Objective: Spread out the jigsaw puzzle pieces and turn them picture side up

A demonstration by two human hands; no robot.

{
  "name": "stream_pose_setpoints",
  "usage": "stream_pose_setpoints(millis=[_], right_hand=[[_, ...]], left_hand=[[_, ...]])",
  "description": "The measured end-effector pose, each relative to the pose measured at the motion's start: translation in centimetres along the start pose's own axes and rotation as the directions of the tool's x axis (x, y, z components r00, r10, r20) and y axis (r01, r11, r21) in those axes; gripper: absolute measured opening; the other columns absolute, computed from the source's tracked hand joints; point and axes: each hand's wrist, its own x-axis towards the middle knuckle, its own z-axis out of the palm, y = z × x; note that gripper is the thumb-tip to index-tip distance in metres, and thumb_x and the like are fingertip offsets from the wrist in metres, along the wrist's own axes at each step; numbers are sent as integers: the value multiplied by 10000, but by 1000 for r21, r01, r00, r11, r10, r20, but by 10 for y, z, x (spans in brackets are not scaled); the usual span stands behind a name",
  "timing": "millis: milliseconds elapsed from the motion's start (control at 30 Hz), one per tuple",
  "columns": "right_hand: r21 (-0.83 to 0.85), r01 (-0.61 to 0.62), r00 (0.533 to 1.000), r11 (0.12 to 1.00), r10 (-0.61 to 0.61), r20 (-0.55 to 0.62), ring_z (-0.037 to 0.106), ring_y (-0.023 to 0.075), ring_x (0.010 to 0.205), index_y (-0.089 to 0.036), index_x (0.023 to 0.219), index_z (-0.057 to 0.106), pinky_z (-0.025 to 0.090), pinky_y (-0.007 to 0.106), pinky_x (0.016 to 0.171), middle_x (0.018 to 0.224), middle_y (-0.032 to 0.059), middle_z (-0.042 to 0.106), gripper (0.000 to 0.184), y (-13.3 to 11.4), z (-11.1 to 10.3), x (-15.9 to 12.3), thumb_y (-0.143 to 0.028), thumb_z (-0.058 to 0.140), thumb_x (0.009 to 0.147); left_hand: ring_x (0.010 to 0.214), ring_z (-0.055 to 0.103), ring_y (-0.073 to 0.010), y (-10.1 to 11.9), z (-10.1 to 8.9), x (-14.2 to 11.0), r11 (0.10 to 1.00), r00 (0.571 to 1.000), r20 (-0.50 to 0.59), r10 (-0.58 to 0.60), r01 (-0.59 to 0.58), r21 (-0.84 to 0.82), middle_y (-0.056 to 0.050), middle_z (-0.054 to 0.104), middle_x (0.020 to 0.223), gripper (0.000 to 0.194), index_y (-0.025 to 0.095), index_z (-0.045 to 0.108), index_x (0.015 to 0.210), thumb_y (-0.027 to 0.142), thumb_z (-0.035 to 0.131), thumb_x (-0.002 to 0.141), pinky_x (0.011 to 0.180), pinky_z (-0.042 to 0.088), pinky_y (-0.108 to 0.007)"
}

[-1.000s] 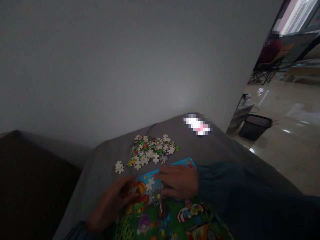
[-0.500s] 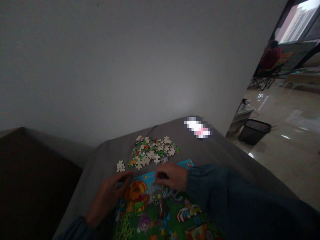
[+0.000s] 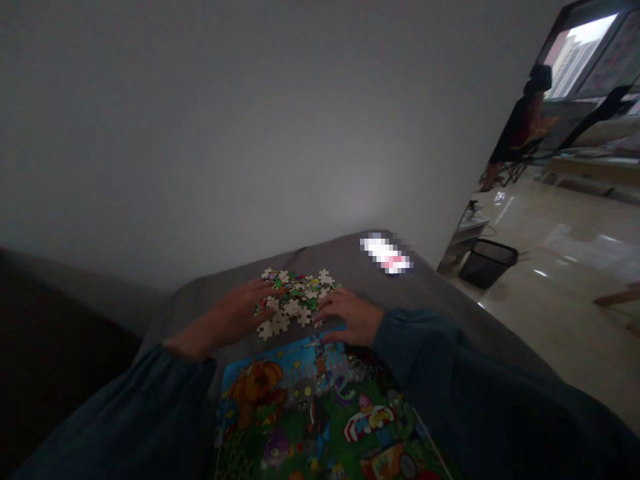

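A heap of jigsaw pieces (image 3: 295, 300), some with pale backs up and some showing colour, lies on the grey cloth. My left hand (image 3: 250, 307) is at the heap's left side, palm down, its fingers spread over the edge pieces. At the right side my right hand (image 3: 353, 313) reaches in with its fingers apart and touching or nearly touching the pieces. Neither hand visibly holds anything. In front of me lies a colourful cartoon picture board (image 3: 320, 407), with a pumpkin at its upper left; my right hand covers part of its top edge.
A lit phone (image 3: 387, 253), blurred out, lies at the back right of the grey cloth surface (image 3: 435, 300). Behind it rises a plain wall (image 3: 250, 133). On the floor at right stands a black wastebasket (image 3: 487, 263). A person (image 3: 525, 120) is farther off, near a window.
Both hands have moved forward from the board's top edge to the sides of the piece heap, and their fingers have opened. The small stack left of the heap no longer shows.
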Motion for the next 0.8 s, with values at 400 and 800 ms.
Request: stream_pose_setpoints(millis=[400, 800], right_hand=[[-73, 171, 980, 983, -162, 114, 558, 222, 1026, -155, 1016, 704, 448, 386, 914, 1060, 92, 663, 226, -11, 9, -8, -298, 569, 904], [-217, -119, 973, 969, 70, -222, 567, 192, 1156, -163, 1250, 566, 455, 389, 1010, 1241, 114, 613, 342, 15, -12, -2, -306, 408, 984]], left_hand=[[1109, 603, -259, 4, -63, -16, 963, 973, 50, -224, 229, -141, -46, 601, 1317, 597, 269, 547, 1294, 634, 448, 831, 943, 487, -385], [1205, 527, -235, -49, -17, -10, 996, 995, -74, -60, 55, -70, -56, 597, 1298, 546, 208, 571, 1238, 582, 419, 870, 1066, 366, -440]])
